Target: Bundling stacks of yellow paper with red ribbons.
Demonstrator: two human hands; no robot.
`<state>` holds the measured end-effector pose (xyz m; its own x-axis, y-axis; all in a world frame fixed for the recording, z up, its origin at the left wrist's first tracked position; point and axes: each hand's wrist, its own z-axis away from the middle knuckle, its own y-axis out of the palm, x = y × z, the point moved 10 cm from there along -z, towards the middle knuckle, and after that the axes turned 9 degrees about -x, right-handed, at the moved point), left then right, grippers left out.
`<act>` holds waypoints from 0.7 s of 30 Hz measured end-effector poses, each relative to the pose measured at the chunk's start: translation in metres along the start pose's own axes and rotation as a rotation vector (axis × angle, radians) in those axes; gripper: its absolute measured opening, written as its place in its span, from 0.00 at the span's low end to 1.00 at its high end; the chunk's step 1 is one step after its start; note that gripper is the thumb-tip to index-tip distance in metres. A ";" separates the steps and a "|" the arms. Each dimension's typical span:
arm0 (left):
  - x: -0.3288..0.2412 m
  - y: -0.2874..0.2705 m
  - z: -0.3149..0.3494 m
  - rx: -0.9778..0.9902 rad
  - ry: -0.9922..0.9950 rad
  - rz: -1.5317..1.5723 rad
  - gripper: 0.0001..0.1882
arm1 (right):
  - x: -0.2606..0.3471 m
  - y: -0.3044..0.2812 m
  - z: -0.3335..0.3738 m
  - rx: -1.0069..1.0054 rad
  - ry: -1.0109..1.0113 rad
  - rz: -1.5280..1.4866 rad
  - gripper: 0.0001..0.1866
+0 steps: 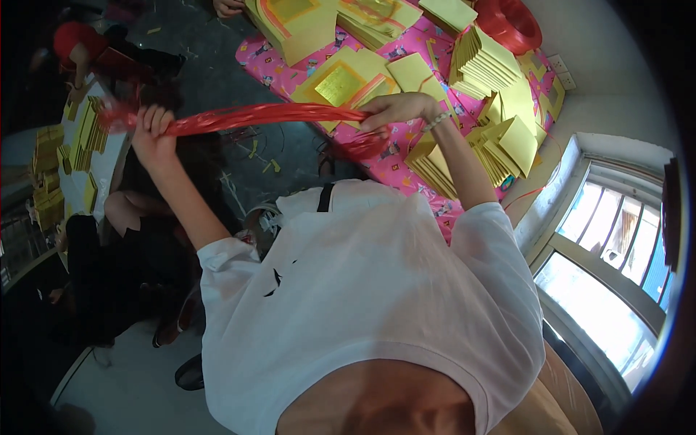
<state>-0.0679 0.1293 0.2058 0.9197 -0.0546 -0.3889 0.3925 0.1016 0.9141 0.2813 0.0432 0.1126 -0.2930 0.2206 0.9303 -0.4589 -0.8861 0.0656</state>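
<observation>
A long bundle of shiny red plastic strands (264,117) stretches between my two hands, above the floor and the near edge of the table. My left hand (154,130) is closed around its left end, where loose strands stick out, blurred. At the other end my right hand (397,112) grips the bundle, and more red strands hang below its fingers over the pink cloth. A beaded bracelet (436,121) circles my right wrist. Just beyond the right hand lie yellow paper sheets (351,76) with orange and gold squares.
The pink patterned tablecloth (264,59) carries several stacks of folded yellow paper (484,64) and a big red roll of strand (510,25). At left, another table (109,156) holds yellow paper, with people beside it. A barred window (609,239) is at right. Scraps litter the dark floor (239,156).
</observation>
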 end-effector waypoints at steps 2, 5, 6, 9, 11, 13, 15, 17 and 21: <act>-0.029 -0.067 0.004 -0.162 0.031 0.078 0.11 | -0.041 -0.019 0.011 -0.050 0.120 0.008 0.14; -0.041 -0.204 0.018 -0.548 0.017 0.321 0.11 | -0.050 -0.024 0.023 -0.061 0.192 -0.003 0.14; -0.030 -0.248 0.028 -0.704 -0.024 0.374 0.10 | -0.047 -0.023 0.024 -0.067 0.195 -0.006 0.14; -0.011 -0.397 0.086 -1.071 -0.051 0.537 0.12 | -0.017 -0.015 0.010 -0.051 0.203 0.042 0.16; 0.043 -0.431 0.114 -1.205 -0.146 0.479 0.12 | -0.025 -0.024 0.009 -0.136 0.279 0.203 0.18; 0.083 -0.441 0.145 -1.401 -0.366 0.205 0.17 | -0.027 -0.028 0.003 -0.157 0.280 0.236 0.19; 0.138 -0.361 0.142 -1.426 -0.451 -0.129 0.23 | -0.041 -0.036 0.004 -0.223 0.312 0.235 0.20; 0.143 -0.309 0.113 -1.195 -0.299 -0.474 0.27 | -0.028 -0.034 -0.010 -0.216 0.319 0.349 0.20; 0.200 -0.022 0.048 0.231 0.378 -1.497 0.31 | 0.004 -0.016 -0.046 -0.182 0.224 0.393 0.20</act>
<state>0.1069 0.0683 0.1136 -0.3298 0.2845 -0.9002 0.9418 0.0336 -0.3344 0.2485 0.0767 0.0990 -0.6375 -0.0171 0.7703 -0.4102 -0.8388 -0.3581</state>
